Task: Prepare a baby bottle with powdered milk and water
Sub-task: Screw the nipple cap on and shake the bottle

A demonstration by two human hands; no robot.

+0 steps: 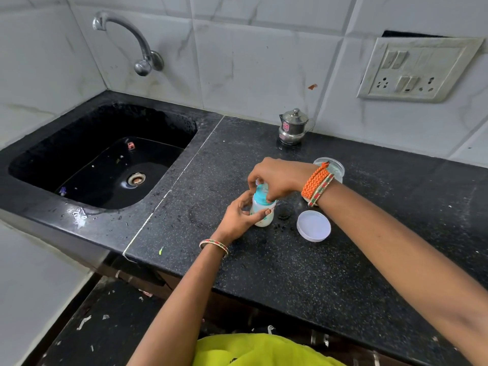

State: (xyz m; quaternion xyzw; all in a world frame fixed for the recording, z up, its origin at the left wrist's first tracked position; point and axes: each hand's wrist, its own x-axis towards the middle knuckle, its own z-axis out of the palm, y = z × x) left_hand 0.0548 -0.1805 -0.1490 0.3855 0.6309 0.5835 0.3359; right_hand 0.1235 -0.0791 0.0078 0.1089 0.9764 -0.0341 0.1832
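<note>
1. Hands meet at a small baby bottle (pixel 261 210) that stands upright on the black bench (pixel 303 273), near the middle.
2. The left hand (pixel 239 216) wraps around the side of the bottle and holds it, with the thumb across the front.
3. The right hand (pixel 277 178) comes down from above and its fingers close on the teal cap (pixel 261 194) at the top of the bottle.
4. The bottle looks white in its lower part; I cannot tell if that is milk or powder.
5. A round white lid (pixel 313 225) lies flat on the bench, just beside the bottle on the right.
6. A clear jar (pixel 331 167) with no lid on it stands behind the right wrist, which hides part of it.
7. A small shiny steel pot (pixel 293 127) with a lid and a knob stands at the back of the bench, close to the tiled wall.
8. A black sink (pixel 105 154) is set into the bench on the left, well apart from the bottle.
9. A curved silver tap (pixel 129 40) sticks out from the wall above the sink.
10. A switch plate (pixel 417 70) hangs on the wall at the right.
11. The right wrist wears orange bands (pixel 314 182) and the left wrist wears a thin bangle (pixel 214 245).
</note>
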